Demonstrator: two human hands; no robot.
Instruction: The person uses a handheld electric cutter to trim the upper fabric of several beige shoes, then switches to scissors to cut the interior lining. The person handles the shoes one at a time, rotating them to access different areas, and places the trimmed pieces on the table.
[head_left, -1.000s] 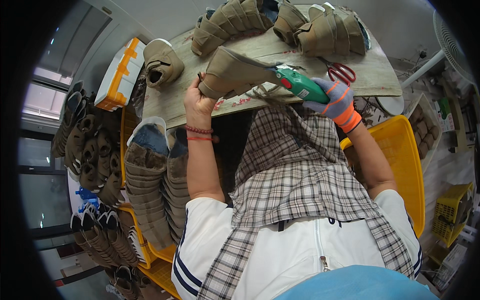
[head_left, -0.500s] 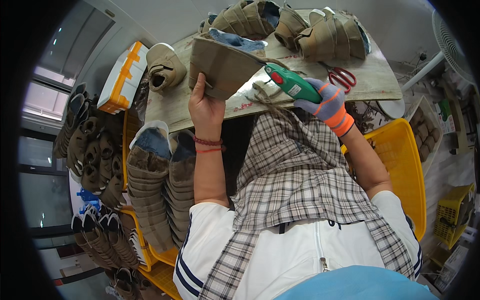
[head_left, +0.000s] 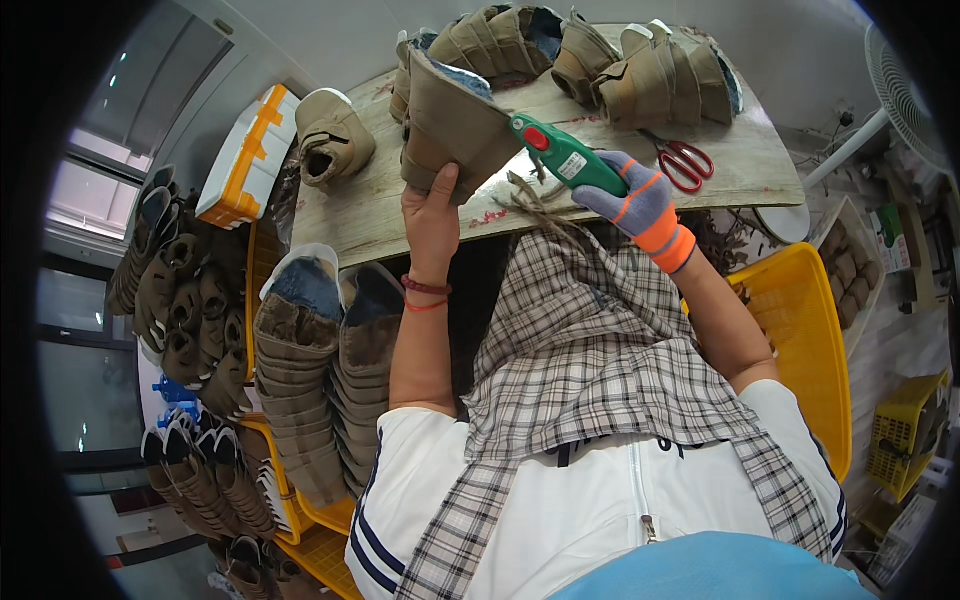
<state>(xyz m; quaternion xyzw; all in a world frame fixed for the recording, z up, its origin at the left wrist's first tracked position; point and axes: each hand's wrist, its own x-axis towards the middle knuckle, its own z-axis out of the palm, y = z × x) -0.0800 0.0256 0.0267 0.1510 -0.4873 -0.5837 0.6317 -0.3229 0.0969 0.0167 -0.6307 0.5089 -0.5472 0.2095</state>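
Note:
My bare left hand (head_left: 432, 212) grips a brown shoe upper (head_left: 455, 130) with blue fleecy lining, thumb on its outer face, raised over the near edge of the table (head_left: 380, 215). Wearing a grey and orange glove, my right hand (head_left: 628, 205) is wrapped round a green handheld electric cutter (head_left: 568, 158) with a red button. The tool's front end meets the right edge of the upper; its blade cannot be made out. Brown trimmed strips (head_left: 540, 200) lie below the tool. Red-handled scissors (head_left: 685, 165) rest to the right of my glove.
Stacked uppers (head_left: 490, 45) line the table's back, with more (head_left: 660, 80) at the right. A single upper (head_left: 333, 138) stands at the left. Nested uppers (head_left: 297, 380) pile up beside my left arm. A yellow basket (head_left: 795, 330) sits at my right, a fan (head_left: 910, 95) beyond.
The upper has turned more upright and its lower part has shifted right with my left hand. The cutter has moved slightly up and left along the upper's edge.

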